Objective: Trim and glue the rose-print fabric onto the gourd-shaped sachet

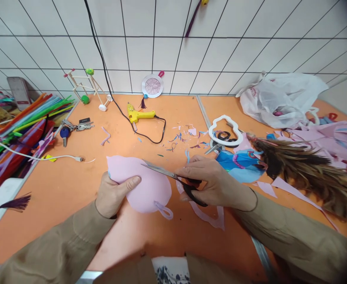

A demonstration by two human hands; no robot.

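My left hand (115, 195) grips the left side of a pink paper cutout (149, 187), its thumb lying on top and its fingers hidden beneath. The cutout is rounded, with a pointed upper left corner and a small lilac loop (164, 211) at its lower right. In my right hand (210, 179) are black-handled scissors (161, 169), their blades lying over the cutout's upper edge and pointing left. A curved pink offcut (210, 219) hangs or lies just below my right hand; I cannot tell whether it is still attached.
A yellow glue gun (140, 114) with its black cord lies beyond the cutout. Paper scraps (185, 138) and a white cloud-shaped frame (225, 130) are at centre right. Brown feathers (303, 169) and a plastic bag (280, 98) occupy the right; pipe cleaners (28, 130) and keys (65, 132) the left.
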